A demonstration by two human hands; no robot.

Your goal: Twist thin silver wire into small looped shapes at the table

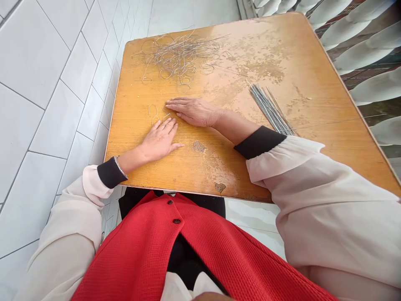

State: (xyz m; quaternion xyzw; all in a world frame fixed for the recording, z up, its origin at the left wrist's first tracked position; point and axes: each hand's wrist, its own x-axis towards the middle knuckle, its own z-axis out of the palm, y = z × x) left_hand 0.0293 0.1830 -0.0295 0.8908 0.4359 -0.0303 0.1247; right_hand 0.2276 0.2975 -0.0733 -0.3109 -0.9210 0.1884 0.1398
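Worktop [316,50]: wood, orange-brown, stained toward the far right, with two worn patches near your edge. Floor tiles [40,104]: white, left of the worktop. Slats [360,42]: pale, beyond the far right edge. Jacket [147,251]: red, buttoned, worn by you, below the near edge. Sleeves [326,200]: cream, with black cuffs, reaching over the near edge.

Wire tangle [180,56]: thin grey wire in loops and hooks, heaped by the far left corner. It looks light and springy, and the strands are likely to snag one another, so a free end at the heap's rim seems the best place to take hold.

Wire bundle [271,108]: straight, thin lengths lying side by side near the right edge, slanting toward your right cuff. They look stiff but liable to slip apart, so gather them around the middle.

Left hand [158,140]: palm down near the left part of the near edge, fingers slightly spread, thumb out, pinching nothing. Right hand [196,112]: palm down at mid-worktop, fingers pressed together and lying flat, pinching nothing.

Bent wire [153,113]: small, looped, loose, just beyond your left fingertips and near your right fingertips.

Bangle [119,165]: thin, metal, on your left wrist.
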